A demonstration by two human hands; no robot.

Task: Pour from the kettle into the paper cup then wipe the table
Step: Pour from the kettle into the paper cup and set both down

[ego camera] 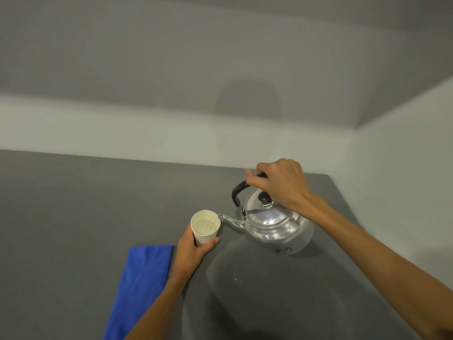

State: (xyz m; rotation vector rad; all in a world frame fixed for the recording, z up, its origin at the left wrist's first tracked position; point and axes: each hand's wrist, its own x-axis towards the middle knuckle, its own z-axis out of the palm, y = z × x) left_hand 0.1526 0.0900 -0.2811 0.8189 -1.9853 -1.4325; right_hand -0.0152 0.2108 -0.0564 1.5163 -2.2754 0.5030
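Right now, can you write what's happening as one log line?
step: pouring | right hand: tilting kettle | spout at cup rim | left hand: holding cup | cloth: unused on table

Left and far side of the grey table [73, 204] is sitting wide open, plenty of room to pass. Blue cloth [142, 278] is taking up the near-left strip. Paper cup [205, 227] and kettle [274, 224] are crowding the middle-right, spout touching the rim, with both forearms reaching across the near side.
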